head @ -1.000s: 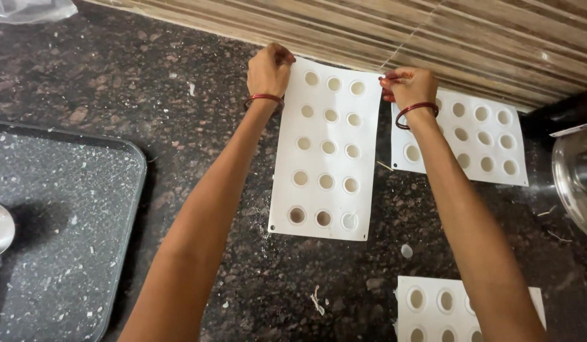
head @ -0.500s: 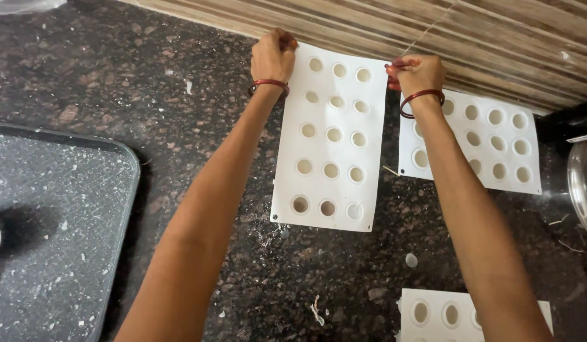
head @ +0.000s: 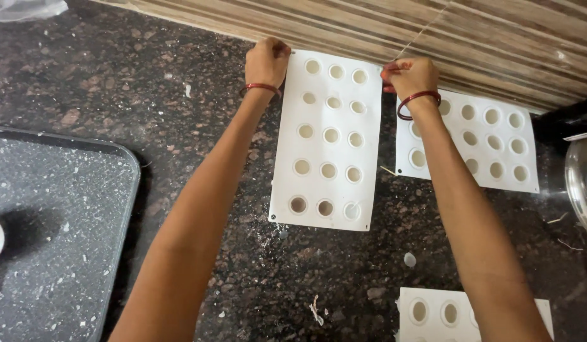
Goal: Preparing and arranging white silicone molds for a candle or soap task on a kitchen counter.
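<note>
The left hand (head: 266, 61) and the right hand (head: 410, 76) pinch the two far corners of a white silicone mould (head: 327, 139) with round cavities, fingers pressed together on its edge. The mould lies flat on the dark granite counter (head: 179, 126) near its back edge, beside a second mould (head: 489, 142).
</note>
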